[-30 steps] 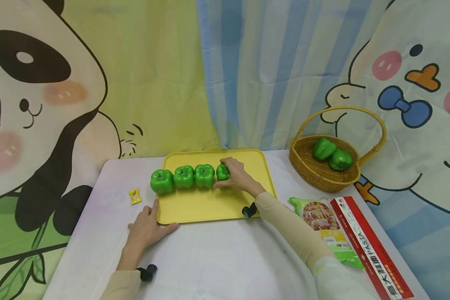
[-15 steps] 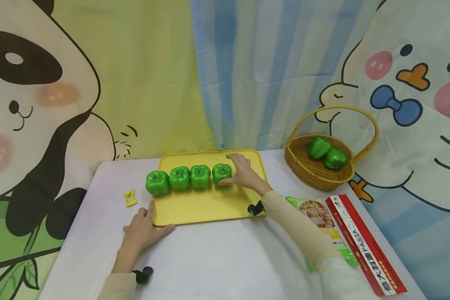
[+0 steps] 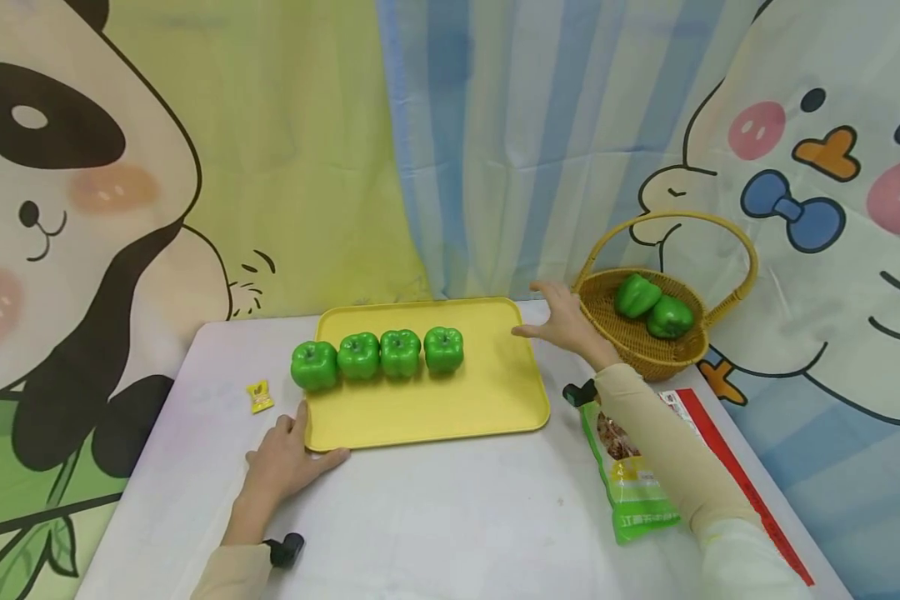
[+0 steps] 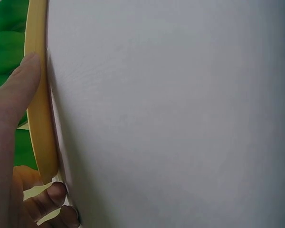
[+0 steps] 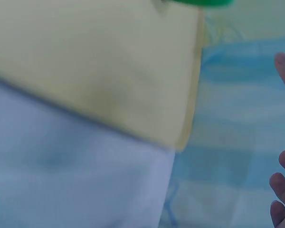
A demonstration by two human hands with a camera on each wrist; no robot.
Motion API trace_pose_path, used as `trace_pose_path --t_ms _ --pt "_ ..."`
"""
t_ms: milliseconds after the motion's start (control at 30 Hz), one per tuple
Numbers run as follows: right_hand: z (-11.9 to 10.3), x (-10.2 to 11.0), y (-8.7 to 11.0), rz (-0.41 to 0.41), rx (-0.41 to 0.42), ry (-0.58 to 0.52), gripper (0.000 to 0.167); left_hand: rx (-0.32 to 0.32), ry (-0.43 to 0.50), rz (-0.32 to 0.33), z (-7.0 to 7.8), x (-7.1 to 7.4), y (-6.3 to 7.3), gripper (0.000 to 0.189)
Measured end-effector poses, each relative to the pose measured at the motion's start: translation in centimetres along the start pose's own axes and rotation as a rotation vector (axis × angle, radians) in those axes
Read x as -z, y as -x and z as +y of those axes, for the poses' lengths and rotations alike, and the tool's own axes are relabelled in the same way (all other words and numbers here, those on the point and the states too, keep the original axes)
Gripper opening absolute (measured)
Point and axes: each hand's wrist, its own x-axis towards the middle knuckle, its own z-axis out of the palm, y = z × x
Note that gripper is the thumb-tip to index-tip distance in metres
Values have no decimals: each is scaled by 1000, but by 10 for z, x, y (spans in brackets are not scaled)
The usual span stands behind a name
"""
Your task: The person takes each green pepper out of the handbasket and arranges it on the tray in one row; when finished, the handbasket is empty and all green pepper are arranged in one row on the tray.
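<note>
My left hand lies at the near left corner of a yellow tray, thumb and forefinger spread along its edges. In the left wrist view the thumb touches the tray's rim. A row of green bell peppers stands on the tray, from the leftmost pepper to the rightmost pepper. My right hand holds nothing; its fingers are apart, in the air between the tray and a wicker basket. Two green bell peppers lie inside that basket.
Right of the tray, a green food bag and a red-and-white pasta box lie partly under the right sleeve. A small yellow packet sits left of the tray. Printed curtains hang behind the table.
My right hand has let go of the rightmost bell pepper and moved right, off the tray to the basket's side. That pepper stays in the row. The left hand keeps its place on the corner.
</note>
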Motion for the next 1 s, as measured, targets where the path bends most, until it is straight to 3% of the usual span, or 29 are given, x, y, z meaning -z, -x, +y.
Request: trace_pose_path --t_ms 233,400,700,1000 --pt "53 51 2 70 -101 79 86 12 -6 -10 -1 -1 -1 130" --pt "88 74 9 106 -182 147 87 14 -11 -14 -1 1 0 130" --pt "127 88 16 139 -252 198 92 31 -12 -13 -2 1 1 130" --pt "156 95 17 117 -395 231 103 36 -6 -6 0 -2 -2 131"
